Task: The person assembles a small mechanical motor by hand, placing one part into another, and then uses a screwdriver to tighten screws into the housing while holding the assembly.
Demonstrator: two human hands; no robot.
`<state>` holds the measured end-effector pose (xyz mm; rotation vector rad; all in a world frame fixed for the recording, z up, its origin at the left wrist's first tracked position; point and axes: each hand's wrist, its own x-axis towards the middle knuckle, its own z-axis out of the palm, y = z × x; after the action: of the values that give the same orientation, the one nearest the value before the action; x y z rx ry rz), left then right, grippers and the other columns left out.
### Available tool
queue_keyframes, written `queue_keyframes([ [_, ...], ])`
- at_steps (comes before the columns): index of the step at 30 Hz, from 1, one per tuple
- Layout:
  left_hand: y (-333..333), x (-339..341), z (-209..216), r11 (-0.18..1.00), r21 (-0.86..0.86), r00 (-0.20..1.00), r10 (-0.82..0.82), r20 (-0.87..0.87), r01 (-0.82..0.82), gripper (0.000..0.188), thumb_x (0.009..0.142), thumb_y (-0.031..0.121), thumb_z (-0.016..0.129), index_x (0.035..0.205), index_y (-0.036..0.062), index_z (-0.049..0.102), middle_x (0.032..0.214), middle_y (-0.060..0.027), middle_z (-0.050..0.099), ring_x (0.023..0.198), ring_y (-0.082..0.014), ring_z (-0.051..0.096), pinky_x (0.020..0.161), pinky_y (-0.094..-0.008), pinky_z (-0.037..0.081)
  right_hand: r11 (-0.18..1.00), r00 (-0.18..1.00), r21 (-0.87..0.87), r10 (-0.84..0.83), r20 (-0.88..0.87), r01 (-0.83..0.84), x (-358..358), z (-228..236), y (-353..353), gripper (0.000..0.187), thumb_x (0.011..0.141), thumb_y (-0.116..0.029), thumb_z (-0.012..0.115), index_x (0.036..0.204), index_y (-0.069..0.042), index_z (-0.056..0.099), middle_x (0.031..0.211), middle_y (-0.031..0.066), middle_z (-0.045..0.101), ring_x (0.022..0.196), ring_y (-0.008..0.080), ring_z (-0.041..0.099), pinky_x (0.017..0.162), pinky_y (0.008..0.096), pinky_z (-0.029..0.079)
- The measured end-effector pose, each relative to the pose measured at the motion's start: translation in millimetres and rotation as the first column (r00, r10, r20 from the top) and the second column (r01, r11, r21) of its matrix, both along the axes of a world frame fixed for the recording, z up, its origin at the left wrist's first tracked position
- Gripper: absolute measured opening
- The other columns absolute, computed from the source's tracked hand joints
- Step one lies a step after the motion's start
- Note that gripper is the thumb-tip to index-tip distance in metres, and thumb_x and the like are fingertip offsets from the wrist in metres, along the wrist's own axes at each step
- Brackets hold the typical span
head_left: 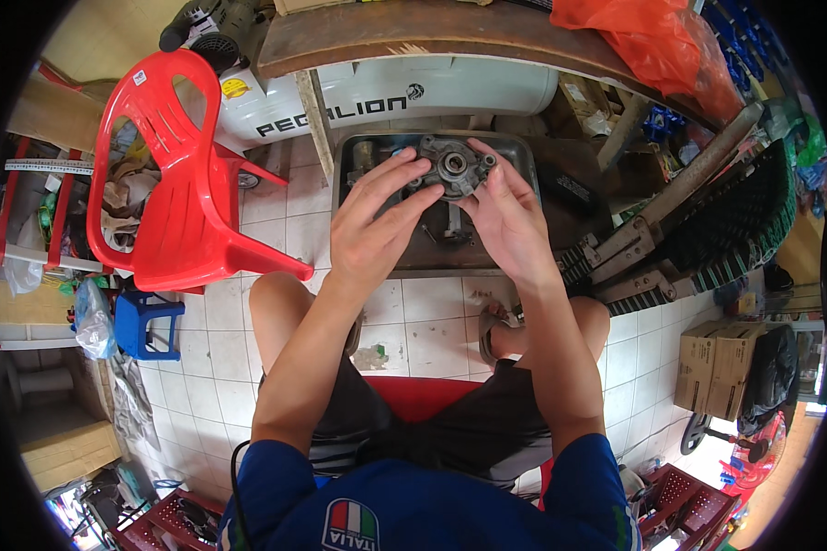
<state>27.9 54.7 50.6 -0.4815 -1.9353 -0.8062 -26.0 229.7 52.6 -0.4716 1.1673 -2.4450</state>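
Note:
Between my two hands is a grey cast-metal housing [454, 166], with a round bore in its middle and lugs around its edge. My left hand [369, 222] has its fingertips against the housing's left side. On the opposite side, my right hand [513, 225] grips it with thumb and fingers. The housing is above a dark metal tray [530, 152]. Inside the tray, a smaller metal piece with a stem [453, 226] shows below the housing. Other parts in the tray are partly hidden by my left fingers.
A red plastic chair [170, 211] stands at the left, near a small blue stool [147, 326]. Behind the tray are a white air tank [469, 92] and a wooden bench top [413, 41]. Cardboard boxes [712, 367] sit at the right.

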Motion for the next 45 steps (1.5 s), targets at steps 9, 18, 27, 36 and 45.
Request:
queue_keyframes([
  [9,5,1,-10,0.508,0.861,0.748,-0.558,0.359,-0.035,0.038,0.088,0.005,0.075,0.123,-0.0036,0.062,0.122,-0.0115,0.065,0.106,-0.0159,0.064,0.088,-0.0292,0.057,0.905,0.978,0.37,-0.191,-0.081,0.208,-9,-10,3,0.04,0.1,-0.032,0.061,0.121,0.002,0.064,0.107,0.0091,0.068,0.093,0.016,0.065,0.082,0.0295,0.053],
  [18,-5,-5,-11,0.18,0.964,0.551,-0.793,0.259,-0.193,0.053,0.089,0.019,0.077,0.131,-0.0027,0.055,0.117,-0.0112,0.066,0.104,-0.0179,0.064,0.089,-0.0327,0.057,0.938,0.987,0.308,-0.161,-0.02,0.159,-5,-5,-1,0.035,0.096,-0.022,0.068,0.119,0.004,0.061,0.104,0.0096,0.068,0.091,0.016,0.066,0.082,0.0303,0.055],
  [27,-6,-7,-16,0.164,0.972,0.509,-0.83,0.227,-0.165,0.044,0.091,0.022,0.074,0.124,-0.0022,0.057,0.111,-0.0097,0.066,0.097,-0.0162,0.064,0.089,-0.0334,0.056,0.956,0.987,0.256,-0.154,0.034,0.14,-6,-10,0,0.033,0.096,-0.02,0.068,0.117,0.004,0.062,0.103,0.0092,0.068,0.089,0.0152,0.066,0.082,0.03,0.056],
  [36,-21,-9,-13,-0.038,0.995,0.556,-0.831,0.02,-0.093,0.025,0.099,0.028,0.063,0.114,0.0071,0.063,0.109,-0.0049,0.068,0.099,-0.0133,0.064,0.097,-0.0377,0.054,0.77,0.925,0.513,-0.33,-0.188,0.378,-33,-9,32,0.039,0.097,-0.028,0.066,0.122,0.002,0.063,0.105,0.0094,0.07,0.089,0.0164,0.068,0.079,0.0277,0.053],
  [45,-27,-16,-16,-0.165,0.981,0.585,-0.808,-0.075,-0.102,0.025,0.101,0.026,0.059,0.114,0.0044,0.062,0.114,-0.0071,0.068,0.109,-0.0185,0.064,0.106,-0.0415,0.05,-0.094,0.888,0.887,-0.038,-0.458,0.453,-57,-69,90,0.041,0.08,-0.033,0.079,0.11,-0.007,0.071,0.104,0.0169,0.072,0.098,0.0339,0.07,0.084,0.0411,0.054],
])
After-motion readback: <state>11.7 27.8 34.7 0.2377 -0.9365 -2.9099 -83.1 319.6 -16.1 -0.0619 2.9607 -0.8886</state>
